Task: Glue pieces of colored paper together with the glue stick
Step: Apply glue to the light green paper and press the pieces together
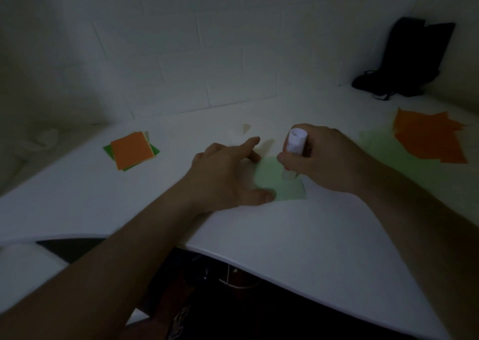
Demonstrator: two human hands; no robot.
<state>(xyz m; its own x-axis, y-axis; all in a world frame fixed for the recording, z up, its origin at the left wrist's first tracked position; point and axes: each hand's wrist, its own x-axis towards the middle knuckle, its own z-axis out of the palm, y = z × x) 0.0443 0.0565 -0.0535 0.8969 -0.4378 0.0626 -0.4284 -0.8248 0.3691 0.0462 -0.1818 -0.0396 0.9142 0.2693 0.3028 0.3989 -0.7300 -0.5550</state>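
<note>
A pale green paper square lies on the white table in front of me. My left hand rests on the square's left side, fingers spread and thumb pressing its near edge. My right hand grips a white glue stick upright, its tip down on the green paper. A stack of paper squares, orange on top with green and cream beneath, lies at the left. Several orange and pale green sheets overlap at the right.
A black bag leans on the tiled wall at the back right corner. A small pale cap-like object lies behind my hands. The table's front edge curves just below my forearms, with dark space under it.
</note>
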